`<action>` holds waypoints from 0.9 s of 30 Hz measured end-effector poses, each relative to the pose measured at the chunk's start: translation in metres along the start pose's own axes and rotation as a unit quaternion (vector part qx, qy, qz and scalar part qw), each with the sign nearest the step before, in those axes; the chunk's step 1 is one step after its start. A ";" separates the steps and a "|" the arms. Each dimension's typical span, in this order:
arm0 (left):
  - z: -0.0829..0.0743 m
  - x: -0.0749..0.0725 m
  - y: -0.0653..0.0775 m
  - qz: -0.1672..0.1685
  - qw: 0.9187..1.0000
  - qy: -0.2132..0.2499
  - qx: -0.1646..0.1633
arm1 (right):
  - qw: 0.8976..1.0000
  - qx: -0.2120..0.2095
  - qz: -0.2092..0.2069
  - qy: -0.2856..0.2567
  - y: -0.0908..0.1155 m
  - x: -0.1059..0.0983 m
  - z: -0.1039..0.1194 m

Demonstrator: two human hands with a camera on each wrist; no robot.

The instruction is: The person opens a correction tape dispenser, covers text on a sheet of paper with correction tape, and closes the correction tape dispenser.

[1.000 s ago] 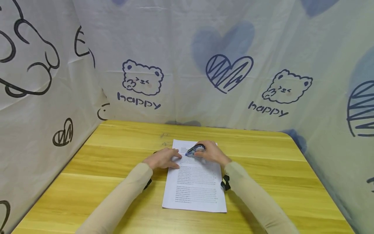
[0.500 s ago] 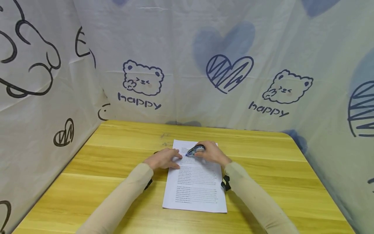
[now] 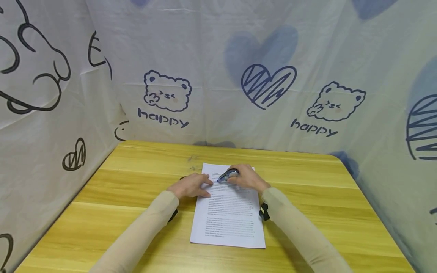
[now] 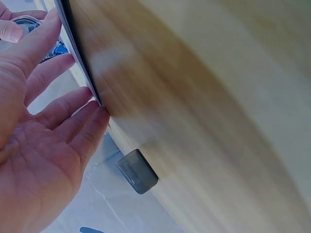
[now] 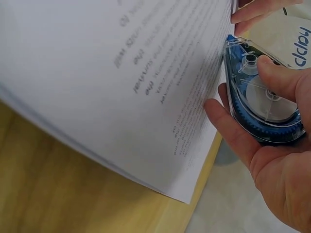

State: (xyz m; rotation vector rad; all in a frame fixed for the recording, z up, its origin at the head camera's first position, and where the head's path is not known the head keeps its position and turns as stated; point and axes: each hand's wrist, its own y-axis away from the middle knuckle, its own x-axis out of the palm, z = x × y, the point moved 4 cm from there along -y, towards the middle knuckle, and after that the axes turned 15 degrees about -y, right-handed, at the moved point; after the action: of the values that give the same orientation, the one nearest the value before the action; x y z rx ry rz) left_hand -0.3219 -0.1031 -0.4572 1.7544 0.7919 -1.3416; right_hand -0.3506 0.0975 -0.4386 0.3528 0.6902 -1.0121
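Note:
A stack of printed paper (image 3: 232, 227) lies on the wooden table. My right hand (image 3: 248, 177) grips a correction tape dispenser (image 3: 228, 175). In the right wrist view, the dispenser (image 5: 265, 94) has a clear case with a blue toothed wheel and a white spool, and its blue tip meets the printed page. The thumb presses its side. My left hand (image 3: 189, 185) rests at the paper's left edge with fingers spread. In the left wrist view, several fingertips of that hand (image 4: 53, 131) touch the sheets' edge. A small dark, smooth, cap-like piece (image 4: 137, 171) sits beyond the fingertips.
The yellow wood-grain table (image 3: 317, 212) extends on both sides of the paper. Pale cloth (image 3: 211, 45) printed with hearts and bears hangs behind the table and along both sides. Dark wrist straps (image 3: 264, 212) show below the sleeves.

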 end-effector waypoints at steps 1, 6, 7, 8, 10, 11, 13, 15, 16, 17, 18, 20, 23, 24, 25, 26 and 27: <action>0.000 0.000 0.000 0.001 1.000 0.001 -0.001 | 1.000 0.000 0.002 -0.001 0.000 0.000 0.000; 0.001 0.001 0.001 0.004 1.000 0.006 -0.003 | 1.000 -0.004 0.012 0.001 -0.002 0.000 0.002; 0.001 0.002 0.001 0.004 1.000 0.006 -0.002 | 1.000 -0.003 0.015 0.001 -0.003 0.000 0.002; 0.001 0.002 0.001 0.004 1.000 0.006 -0.001 | 1.000 -0.003 0.016 0.003 -0.003 -0.001 0.003; 0.001 0.002 0.001 0.003 1.000 0.003 0.001 | 1.000 -0.003 0.018 0.006 -0.004 -0.001 0.003; 0.001 0.002 0.001 0.002 1.000 0.002 0.002 | 1.000 -0.001 0.019 0.007 -0.004 -0.001 0.003; 0.001 0.002 0.001 0.002 1.000 0.001 0.002 | 1.000 0.003 0.022 0.009 -0.004 -0.002 0.003; 0.001 0.002 0.001 0.002 1.000 0.001 0.004 | 1.000 0.009 0.023 0.012 -0.005 -0.002 0.004; 0.001 0.002 0.001 0.001 1.000 0.002 0.006 | 1.000 0.012 0.023 0.013 -0.005 -0.002 0.004; 0.001 0.002 0.002 0.002 1.000 0.001 0.007 | 1.000 0.014 0.023 0.015 -0.005 -0.002 0.004; 0.001 0.002 0.002 0.002 1.000 0.000 0.008 | 0.999 0.017 0.024 0.017 -0.005 -0.002 0.004; 0.001 0.003 0.001 0.002 1.000 -0.001 0.011 | 0.999 0.020 0.024 0.021 -0.005 -0.002 0.004; 0.001 0.003 0.001 0.003 1.000 -0.004 0.008 | 0.999 0.025 0.027 0.021 -0.005 -0.003 0.004; 0.001 0.003 0.001 0.003 1.000 -0.003 0.008 | 0.999 0.027 0.028 0.022 -0.005 -0.003 0.003; 0.001 0.003 0.000 0.002 1.000 -0.003 0.007 | 0.999 0.028 0.029 0.024 -0.005 -0.004 0.003; 0.001 0.003 0.000 0.001 1.000 -0.003 0.007 | 0.999 0.028 0.030 0.025 -0.006 -0.004 0.002; 0.001 0.003 0.000 0.001 1.000 -0.002 0.007 | 0.999 0.029 0.031 0.025 -0.006 -0.004 0.001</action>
State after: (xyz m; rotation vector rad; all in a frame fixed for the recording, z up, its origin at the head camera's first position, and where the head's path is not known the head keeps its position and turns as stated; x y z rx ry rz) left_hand -0.3219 -0.1040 -0.4599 1.7627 0.7804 -1.3515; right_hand -0.3571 0.0964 -0.4343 0.4490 0.6908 -0.9685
